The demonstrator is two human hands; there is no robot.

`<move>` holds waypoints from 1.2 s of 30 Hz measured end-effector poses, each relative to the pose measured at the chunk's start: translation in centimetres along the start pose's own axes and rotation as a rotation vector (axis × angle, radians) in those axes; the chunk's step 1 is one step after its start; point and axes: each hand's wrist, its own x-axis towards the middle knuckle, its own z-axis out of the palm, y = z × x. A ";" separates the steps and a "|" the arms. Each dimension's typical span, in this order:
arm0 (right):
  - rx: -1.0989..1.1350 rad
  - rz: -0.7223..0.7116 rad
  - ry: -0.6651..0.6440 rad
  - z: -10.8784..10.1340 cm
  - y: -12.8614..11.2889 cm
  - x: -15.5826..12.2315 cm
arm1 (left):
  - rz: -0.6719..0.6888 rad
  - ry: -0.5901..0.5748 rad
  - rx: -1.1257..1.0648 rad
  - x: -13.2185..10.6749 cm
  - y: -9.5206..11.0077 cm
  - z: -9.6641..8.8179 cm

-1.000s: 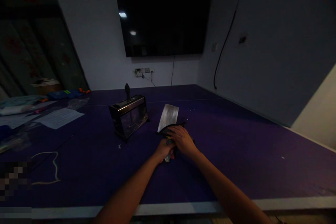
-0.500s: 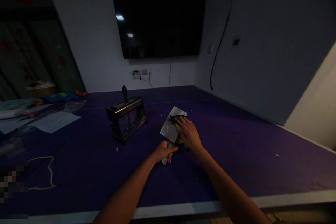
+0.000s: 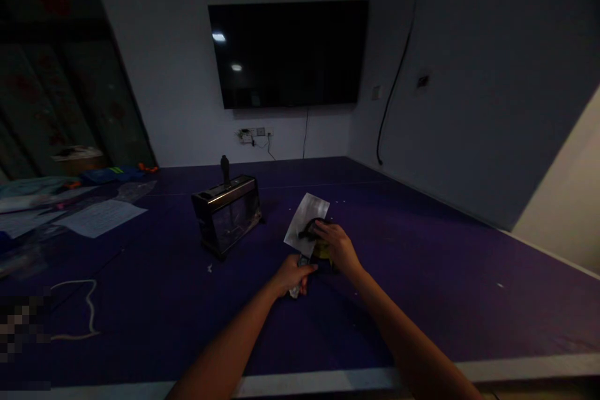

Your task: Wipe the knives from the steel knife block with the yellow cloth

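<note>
My left hand (image 3: pixel 291 275) is closed round the handle of a cleaver (image 3: pixel 300 222), whose broad metal blade points away from me. My right hand (image 3: pixel 338 244) is pressed with bent fingers on a dark cloth with yellow parts (image 3: pixel 323 251), and the cloth lies against the right side of the blade. The fingers cover part of the cloth. To the left of the cleaver stands a black knife block (image 3: pixel 234 215) with clear sides, and one dark knife handle (image 3: pixel 225 169) sticks up from its top.
The purple table top (image 3: pixel 422 275) has a pale front edge. Paper sheets (image 3: pixel 100 217) and plastic bags lie at the left, with a white cord (image 3: pixel 91 306) nearer me. Small white scraps are scattered about. A television (image 3: pixel 290 53) hangs on the far wall.
My right hand has slid the cloth down the blade, nearer the handle, so more of the blade's far end shows. My left hand keeps its grip. The view has shifted slightly.
</note>
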 end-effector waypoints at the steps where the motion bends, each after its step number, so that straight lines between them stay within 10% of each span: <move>1: 0.010 -0.005 -0.009 0.2 -0.2 -0.1 | 0.003 0.011 -0.003 0.0 0.0 0.0; 21: 0.057 -0.094 -0.186 0.2 -3.9 -0.1 | 0.040 0.109 -0.151 -0.1 -0.2 -0.2; 36: -0.127 0.158 0.174 -1.4 1.3 0.1 | 0.014 -0.156 0.113 -0.3 0.6 -0.5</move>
